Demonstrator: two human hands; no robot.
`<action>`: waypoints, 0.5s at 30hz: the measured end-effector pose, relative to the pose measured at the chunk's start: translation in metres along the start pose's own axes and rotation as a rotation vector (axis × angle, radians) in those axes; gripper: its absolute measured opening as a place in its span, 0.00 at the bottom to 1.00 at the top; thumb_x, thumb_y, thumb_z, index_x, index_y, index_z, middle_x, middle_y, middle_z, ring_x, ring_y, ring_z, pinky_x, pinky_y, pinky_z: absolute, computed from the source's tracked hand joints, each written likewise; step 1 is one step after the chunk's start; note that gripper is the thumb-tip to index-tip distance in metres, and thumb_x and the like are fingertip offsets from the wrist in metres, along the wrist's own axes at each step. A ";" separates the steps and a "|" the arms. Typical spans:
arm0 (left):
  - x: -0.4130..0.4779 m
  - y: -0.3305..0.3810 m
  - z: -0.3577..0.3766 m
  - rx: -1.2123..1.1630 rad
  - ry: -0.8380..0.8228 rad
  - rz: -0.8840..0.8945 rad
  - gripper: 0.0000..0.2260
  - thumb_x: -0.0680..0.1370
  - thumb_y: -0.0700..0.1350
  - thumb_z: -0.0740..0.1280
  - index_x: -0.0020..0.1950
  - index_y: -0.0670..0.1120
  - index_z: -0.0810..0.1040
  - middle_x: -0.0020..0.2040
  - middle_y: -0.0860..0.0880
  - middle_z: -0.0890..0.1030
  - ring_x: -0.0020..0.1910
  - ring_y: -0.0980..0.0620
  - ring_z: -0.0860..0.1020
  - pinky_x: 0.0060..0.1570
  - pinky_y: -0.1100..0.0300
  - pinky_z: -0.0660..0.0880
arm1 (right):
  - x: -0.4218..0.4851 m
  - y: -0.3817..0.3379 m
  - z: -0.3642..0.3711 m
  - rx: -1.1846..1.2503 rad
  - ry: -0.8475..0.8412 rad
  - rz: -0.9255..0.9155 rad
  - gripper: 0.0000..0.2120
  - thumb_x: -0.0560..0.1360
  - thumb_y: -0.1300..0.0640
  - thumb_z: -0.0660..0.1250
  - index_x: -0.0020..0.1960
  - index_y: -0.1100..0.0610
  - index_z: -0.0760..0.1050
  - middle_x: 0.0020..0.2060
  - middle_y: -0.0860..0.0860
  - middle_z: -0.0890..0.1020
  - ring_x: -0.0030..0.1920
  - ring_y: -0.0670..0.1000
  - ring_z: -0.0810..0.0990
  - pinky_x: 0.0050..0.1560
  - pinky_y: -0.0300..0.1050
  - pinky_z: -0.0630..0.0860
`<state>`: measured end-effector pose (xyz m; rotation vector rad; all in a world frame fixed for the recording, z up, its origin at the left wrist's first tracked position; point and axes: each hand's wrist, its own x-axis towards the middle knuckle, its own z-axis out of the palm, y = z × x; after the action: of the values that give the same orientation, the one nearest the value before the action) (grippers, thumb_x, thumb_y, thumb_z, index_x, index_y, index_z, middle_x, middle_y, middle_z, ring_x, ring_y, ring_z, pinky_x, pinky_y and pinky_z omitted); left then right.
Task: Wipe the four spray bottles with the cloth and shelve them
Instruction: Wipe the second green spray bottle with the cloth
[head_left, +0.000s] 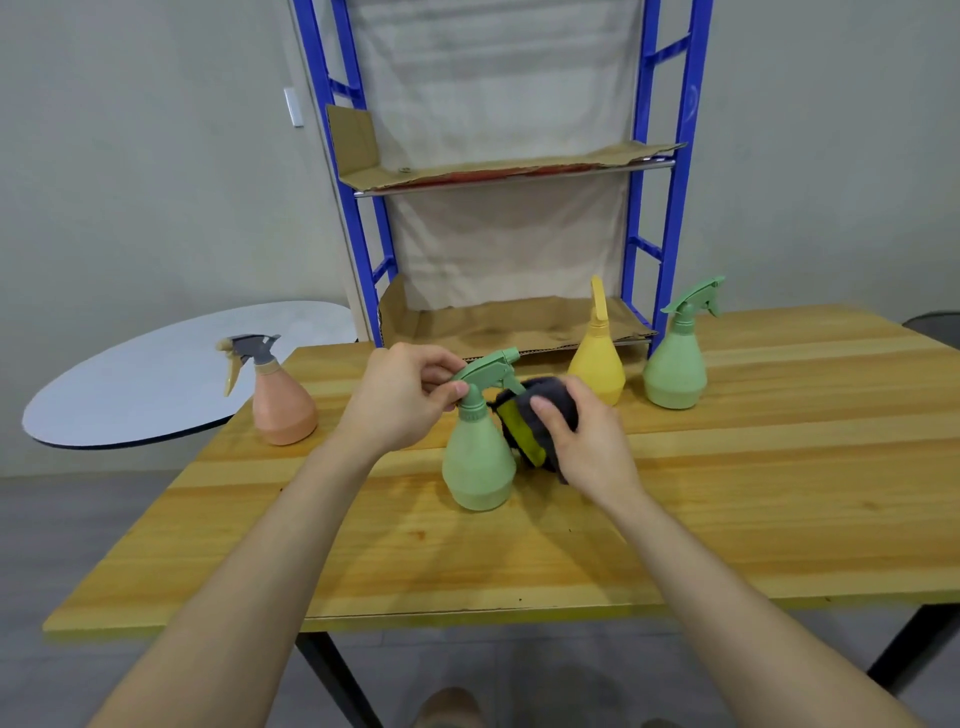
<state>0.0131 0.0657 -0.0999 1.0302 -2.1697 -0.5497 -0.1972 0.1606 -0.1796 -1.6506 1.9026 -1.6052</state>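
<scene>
A green spray bottle (478, 462) stands upright near the middle of the wooden table (727, 493). My left hand (400, 400) pinches its trigger head at the top. My right hand (587, 441) grips a dark grey cloth with a yellow side (524, 426) against the bottle's right shoulder. A yellow spray bottle (597, 364) and a second green spray bottle (675, 364) stand at the table's back edge. A peach spray bottle (283, 405) with a grey head stands at the left of the table.
A blue metal shelf rack (670, 218) rises behind the table, with cardboard on its lower shelf (498, 325) and its upper shelf (498, 169). A round grey tabletop (130, 384) sits to the left. A dark chair edge (935, 325) shows at the right.
</scene>
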 end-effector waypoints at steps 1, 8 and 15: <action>0.000 0.002 0.001 0.002 -0.002 0.000 0.09 0.80 0.42 0.77 0.60 0.48 0.88 0.48 0.53 0.90 0.43 0.61 0.88 0.49 0.63 0.85 | 0.003 -0.007 0.001 0.020 0.051 -0.029 0.08 0.85 0.46 0.67 0.62 0.47 0.79 0.50 0.40 0.84 0.50 0.40 0.82 0.51 0.40 0.79; -0.002 0.005 -0.002 0.002 -0.010 -0.007 0.08 0.80 0.42 0.78 0.58 0.50 0.87 0.47 0.53 0.90 0.41 0.61 0.88 0.48 0.63 0.85 | 0.001 0.006 0.016 -0.082 -0.058 0.132 0.11 0.80 0.50 0.75 0.58 0.48 0.76 0.50 0.44 0.83 0.51 0.49 0.83 0.49 0.43 0.78; -0.003 0.003 0.008 -0.018 0.071 -0.017 0.08 0.77 0.45 0.80 0.56 0.50 0.89 0.44 0.54 0.90 0.41 0.60 0.88 0.52 0.54 0.87 | -0.009 -0.015 -0.009 0.008 0.298 0.227 0.11 0.82 0.44 0.71 0.58 0.50 0.81 0.47 0.47 0.86 0.49 0.54 0.84 0.54 0.57 0.82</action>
<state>0.0070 0.0703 -0.1047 1.0438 -2.0922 -0.5318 -0.1909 0.1757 -0.1682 -1.1918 2.1251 -1.8384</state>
